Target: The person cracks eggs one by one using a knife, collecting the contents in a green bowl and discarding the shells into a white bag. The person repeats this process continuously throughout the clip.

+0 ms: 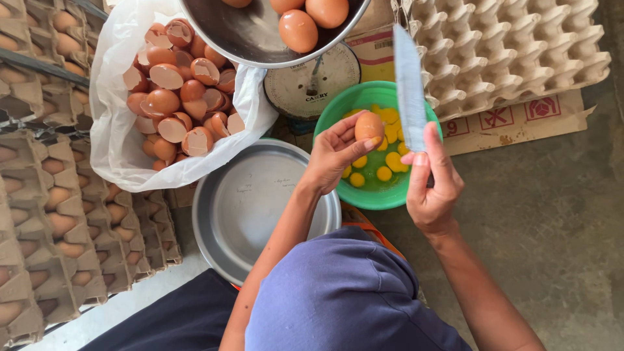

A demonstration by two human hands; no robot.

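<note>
My left hand (333, 156) holds a whole brown egg (368, 126) over a green bowl (338, 114) that has several yellow yolks in clear egg white. My right hand (432, 188) grips a knife, its flat blade (408, 88) pointing up and away, just right of the egg and apart from it. Both hands hover above the bowl.
A white plastic bag (114, 123) of broken brown eggshells lies at the left. A steel bowl (250, 36) with whole eggs sits on a dial scale (305, 88). An empty steel pan (260, 201) is below. Cartons of eggs (52, 195) fill the left; empty cartons (513, 45) lie at the top right.
</note>
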